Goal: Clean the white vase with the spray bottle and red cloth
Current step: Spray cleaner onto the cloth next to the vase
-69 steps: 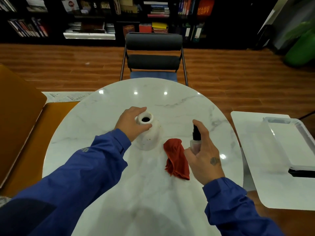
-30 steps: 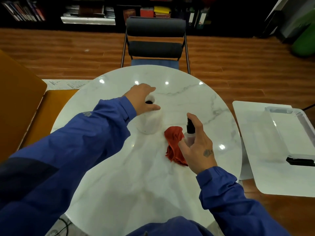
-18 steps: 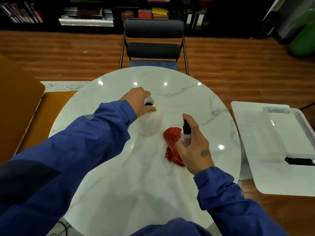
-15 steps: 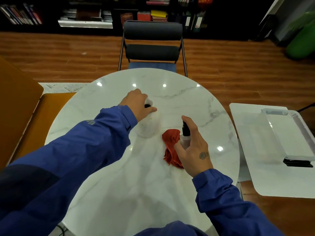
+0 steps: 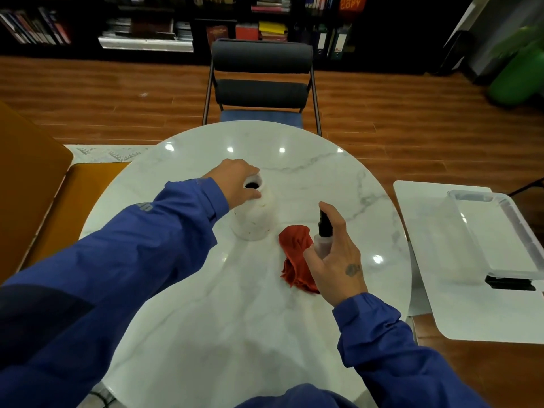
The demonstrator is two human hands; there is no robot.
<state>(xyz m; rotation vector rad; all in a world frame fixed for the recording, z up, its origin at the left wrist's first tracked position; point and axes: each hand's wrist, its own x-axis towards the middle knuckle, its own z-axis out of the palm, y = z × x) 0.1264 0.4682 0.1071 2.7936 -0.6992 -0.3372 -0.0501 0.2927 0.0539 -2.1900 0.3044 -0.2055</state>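
Note:
The white vase (image 5: 255, 219) stands upright in the middle of the round marble table (image 5: 309, 178), with small specks on its side. My left hand (image 5: 235, 181) grips the vase at its neck and rim from the left. To its right my right hand (image 5: 338, 260) holds the small spray bottle (image 5: 323, 234) upright, the index finger resting on its black nozzle, which faces the vase. The crumpled red cloth (image 5: 297, 257) lies on the table between the vase and my right hand, partly hidden by the hand.
A black chair (image 5: 262, 81) stands at the table's far side. A white side table (image 5: 435, 245) to the right carries a clear plastic tray (image 5: 500, 231) and a black object (image 5: 509, 282). An orange seat (image 5: 29, 178) is on the left. Bookshelves line the back wall.
My left hand has shifted its hold around the vase's rim. My right hand has stayed beside the cloth with the bottle. The view has shifted slightly with my head.

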